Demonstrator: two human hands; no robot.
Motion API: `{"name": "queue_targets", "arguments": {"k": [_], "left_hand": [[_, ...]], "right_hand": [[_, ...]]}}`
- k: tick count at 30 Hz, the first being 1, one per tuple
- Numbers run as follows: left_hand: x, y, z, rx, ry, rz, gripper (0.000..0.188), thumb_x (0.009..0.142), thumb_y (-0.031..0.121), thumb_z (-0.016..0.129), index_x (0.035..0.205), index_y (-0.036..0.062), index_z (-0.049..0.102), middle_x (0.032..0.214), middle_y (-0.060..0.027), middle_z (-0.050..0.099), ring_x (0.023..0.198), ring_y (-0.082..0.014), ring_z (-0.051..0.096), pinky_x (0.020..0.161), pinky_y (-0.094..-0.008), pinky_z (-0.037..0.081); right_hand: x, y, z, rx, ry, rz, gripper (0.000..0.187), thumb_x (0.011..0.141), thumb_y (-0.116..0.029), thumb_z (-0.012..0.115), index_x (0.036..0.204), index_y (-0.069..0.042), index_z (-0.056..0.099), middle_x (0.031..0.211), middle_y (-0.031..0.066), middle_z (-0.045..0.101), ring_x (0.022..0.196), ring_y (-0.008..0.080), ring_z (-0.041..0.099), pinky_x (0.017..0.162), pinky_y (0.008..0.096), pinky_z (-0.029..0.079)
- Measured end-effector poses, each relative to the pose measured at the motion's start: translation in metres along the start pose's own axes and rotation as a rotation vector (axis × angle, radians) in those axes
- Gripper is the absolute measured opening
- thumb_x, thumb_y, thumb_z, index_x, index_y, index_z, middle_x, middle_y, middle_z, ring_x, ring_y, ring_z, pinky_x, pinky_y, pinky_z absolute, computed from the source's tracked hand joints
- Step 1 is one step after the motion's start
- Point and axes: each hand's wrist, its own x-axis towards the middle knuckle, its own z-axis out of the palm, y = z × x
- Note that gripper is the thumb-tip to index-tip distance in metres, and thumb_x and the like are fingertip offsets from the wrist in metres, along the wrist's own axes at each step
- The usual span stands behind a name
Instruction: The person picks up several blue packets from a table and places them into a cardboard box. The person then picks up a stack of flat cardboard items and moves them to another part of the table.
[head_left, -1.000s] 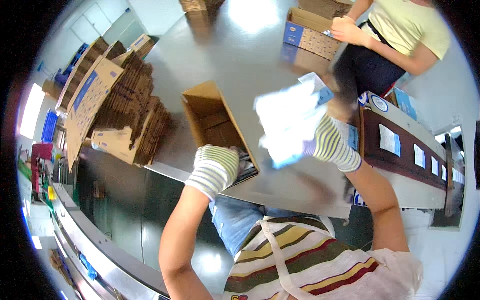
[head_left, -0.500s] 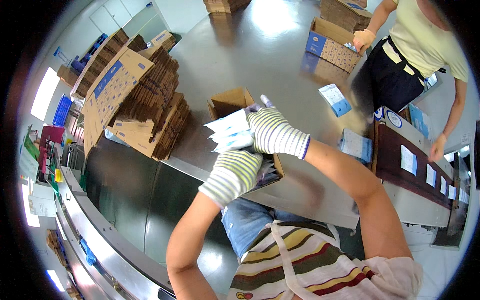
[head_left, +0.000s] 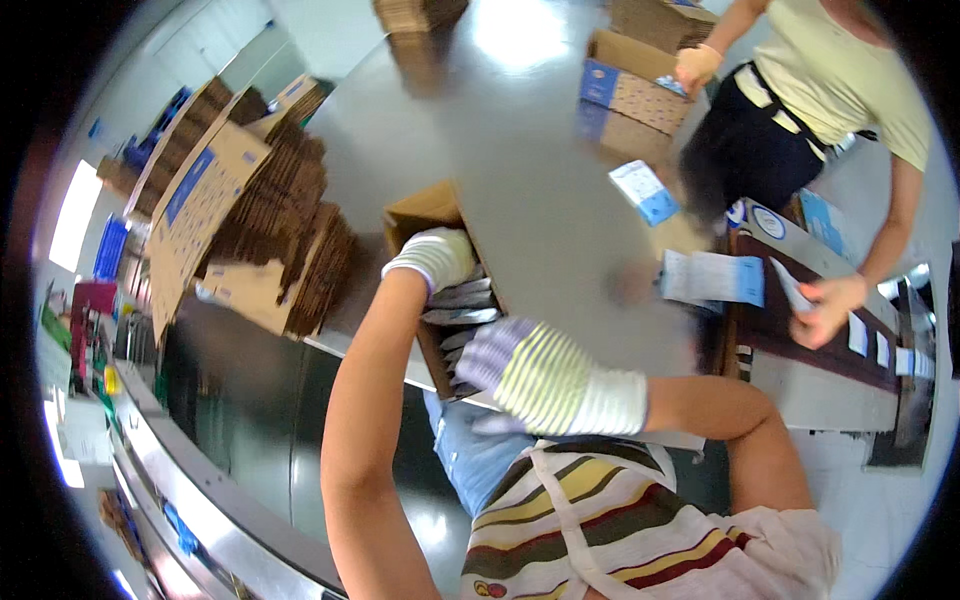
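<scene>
A narrow open carton (head_left: 398, 212) stands at the table's front edge, with a row of pale flat packets (head_left: 462, 302) on edge inside. My left hand (head_left: 434, 256), in a striped knit glove, reaches down into its far part, at the far end of the row. The fingers there are hidden, so any hold is not visible. My right hand (head_left: 545, 378), gloved alike and a little smeared by motion, lies over the near right end of the carton. Its fingers are stretched out and the thumb stands apart, with nothing seen in it.
Flattened cartons (head_left: 255, 215) are stacked at the left. To the right lie a blue-and-white packet (head_left: 645, 192) and more packets (head_left: 712, 278) beside a dark conveyor belt (head_left: 790, 300). A co-worker (head_left: 790, 90) has one hand at another carton (head_left: 635, 92) and one above the belt.
The white packets between my hands are now out of them. My left hand moved into the carton's far part; my right moved toward me. The co-worker's hand lifted a packet at the belt.
</scene>
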Motion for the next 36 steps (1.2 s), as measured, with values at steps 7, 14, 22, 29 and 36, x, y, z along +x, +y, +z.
{"name": "queue_targets", "arguments": {"k": [7, 14, 22, 29, 36], "left_hand": [[0.002, 0.002, 0.013, 0.137, -0.335, 0.167, 0.034, 0.080, 0.030, 0.052, 0.098, 0.0075, 0.069, 0.103, -0.0183, 0.065, 0.099, -0.0331, 0.061, 0.083, -0.0398, 0.048], [-0.056, 0.054, -0.004, -0.053, 0.085, 0.052, 0.033, 0.088, 0.026, 0.049, 0.097, -0.0031, 0.061, 0.094, -0.0250, 0.063, 0.089, -0.0391, 0.061, 0.081, -0.0442, 0.048], [-0.048, 0.047, 0.038, 0.139, -0.011, -0.090, 0.043, 0.084, 0.029, 0.052, 0.117, 0.0003, 0.056, 0.121, -0.0184, 0.055, 0.112, -0.0316, 0.053, 0.095, -0.0417, 0.040], [-0.048, 0.046, 0.038, 0.167, -0.075, -0.072, 0.046, 0.081, 0.032, 0.058, 0.115, 0.0005, 0.056, 0.122, -0.0185, 0.055, 0.113, -0.0321, 0.052, 0.096, -0.0431, 0.040], [-0.052, 0.050, 0.035, 0.131, 0.029, -0.043, 0.049, 0.081, 0.036, 0.058, 0.114, -0.0006, 0.056, 0.118, -0.0186, 0.055, 0.110, -0.0326, 0.053, 0.093, -0.0427, 0.041]], "right_hand": [[-0.002, 0.000, 0.049, -0.207, -0.014, -0.022, 0.020, 0.083, -0.023, 0.048, 0.083, -0.008, 0.061, 0.081, 0.0077, 0.061, 0.081, 0.0239, 0.057, 0.074, 0.0394, 0.045], [-0.015, 0.010, 0.043, -0.170, 0.093, 0.014, 0.033, 0.072, -0.040, 0.066, 0.085, -0.010, 0.062, 0.084, 0.0067, 0.062, 0.084, 0.0236, 0.058, 0.078, 0.0376, 0.044], [-0.012, 0.004, 0.056, -0.099, 0.270, -0.110, 0.035, 0.074, -0.045, 0.063, 0.077, -0.010, 0.059, 0.074, 0.0037, 0.056, 0.075, 0.0211, 0.055, 0.072, 0.0368, 0.042], [-0.013, 0.002, 0.055, -0.130, 0.327, -0.113, 0.036, 0.070, -0.046, 0.064, 0.075, -0.011, 0.056, 0.072, 0.0026, 0.053, 0.072, 0.0207, 0.052, 0.071, 0.0364, 0.041], [-0.013, -0.001, 0.053, -0.069, 0.357, -0.082, 0.035, 0.070, -0.045, 0.064, 0.072, -0.011, 0.055, 0.071, 0.0029, 0.053, 0.071, 0.0210, 0.052, 0.069, 0.0364, 0.041]]}}
